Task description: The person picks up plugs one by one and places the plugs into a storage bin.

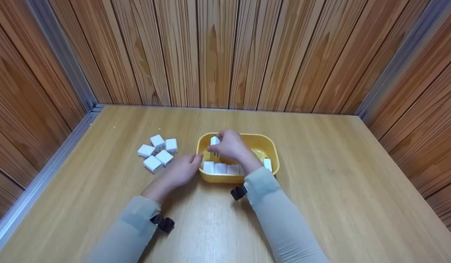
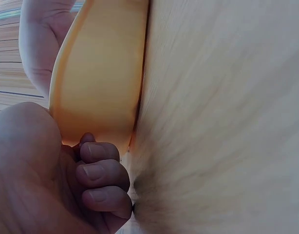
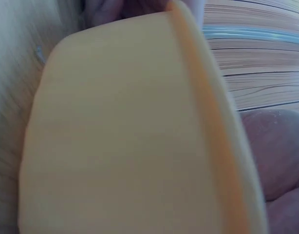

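A glossy white plug (image 1: 215,141), boxy, prongs down, is pinched between the thumb and fingers of your right hand (image 1: 231,146), at the far left corner of the smooth yellow tub (image 1: 240,178). Square-edged plugs (image 1: 220,168) line its near edge. Your left hand (image 1: 183,168) grips its left edge, fingers curled against the outer wall. Five loose plugs (image 1: 164,157) lie farther left on the wood-grained table (image 1: 331,175), toward its far left corner.

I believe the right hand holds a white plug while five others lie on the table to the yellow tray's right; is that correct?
Not quite: the head view shows those five plugs left of the tray; the rest stands.
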The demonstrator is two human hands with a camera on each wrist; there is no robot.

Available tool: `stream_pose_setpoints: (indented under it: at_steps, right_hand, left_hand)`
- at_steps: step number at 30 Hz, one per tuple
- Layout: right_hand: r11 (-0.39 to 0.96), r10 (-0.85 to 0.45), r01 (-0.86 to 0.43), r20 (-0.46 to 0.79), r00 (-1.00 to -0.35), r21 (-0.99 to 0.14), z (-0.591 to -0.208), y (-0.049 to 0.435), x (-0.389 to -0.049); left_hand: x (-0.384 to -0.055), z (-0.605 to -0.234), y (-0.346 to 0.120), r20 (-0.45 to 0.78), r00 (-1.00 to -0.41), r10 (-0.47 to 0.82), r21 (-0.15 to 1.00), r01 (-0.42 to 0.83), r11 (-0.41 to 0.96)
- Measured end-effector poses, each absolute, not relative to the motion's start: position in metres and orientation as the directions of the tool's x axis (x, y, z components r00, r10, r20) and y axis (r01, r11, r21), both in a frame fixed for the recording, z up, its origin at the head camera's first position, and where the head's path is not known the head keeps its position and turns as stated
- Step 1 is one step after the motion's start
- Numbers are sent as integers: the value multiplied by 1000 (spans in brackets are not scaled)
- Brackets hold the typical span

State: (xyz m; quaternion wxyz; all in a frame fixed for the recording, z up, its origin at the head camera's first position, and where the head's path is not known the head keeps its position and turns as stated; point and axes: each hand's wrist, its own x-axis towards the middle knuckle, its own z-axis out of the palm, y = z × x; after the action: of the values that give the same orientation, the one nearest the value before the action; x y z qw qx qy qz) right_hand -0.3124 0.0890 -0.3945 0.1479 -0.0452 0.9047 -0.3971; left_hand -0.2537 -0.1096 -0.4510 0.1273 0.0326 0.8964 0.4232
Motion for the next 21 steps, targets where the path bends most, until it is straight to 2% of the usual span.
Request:
stream_pose_setpoints:
  at_steps: [21]
  right_hand:
    - [716,-174,39,-232,-957,-697,-417,71,-313]
  left_hand:
    - [-253,-450,-109,-202,-967,153,763,-57,644]
